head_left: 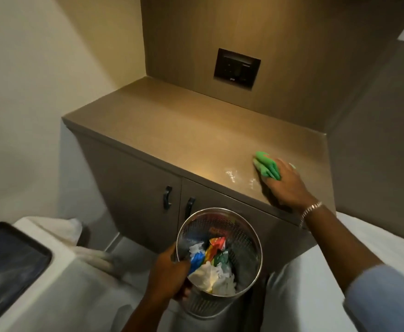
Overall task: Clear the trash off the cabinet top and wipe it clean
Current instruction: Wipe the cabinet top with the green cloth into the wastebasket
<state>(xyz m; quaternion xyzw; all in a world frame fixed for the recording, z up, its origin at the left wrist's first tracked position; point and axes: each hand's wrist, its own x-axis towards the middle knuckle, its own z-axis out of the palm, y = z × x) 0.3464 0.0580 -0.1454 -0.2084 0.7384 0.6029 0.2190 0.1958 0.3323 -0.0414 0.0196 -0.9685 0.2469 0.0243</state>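
1. Cabinet top (172, 130) fills the middle of the scene, bare of trash, with a few wet glints near its near right edge
2. Green cloth (267, 166) lies bunched on that right part of the top; it looks soft, light and limp, best pressed flat under the palm, not pinched
3. Right hand (285, 185) reaches in from the near right, palm down, fingers curled together over the cloth and pinning it to the surface
4. Left hand (170, 274) is clamped on the near left rim of the metal bin (256, 238), held below the cabinet's front edge
5. Trash (210, 267), crumpled paper and coloured wrappers, sits inside the bin; it is likely light, so a one-handed rim hold should do
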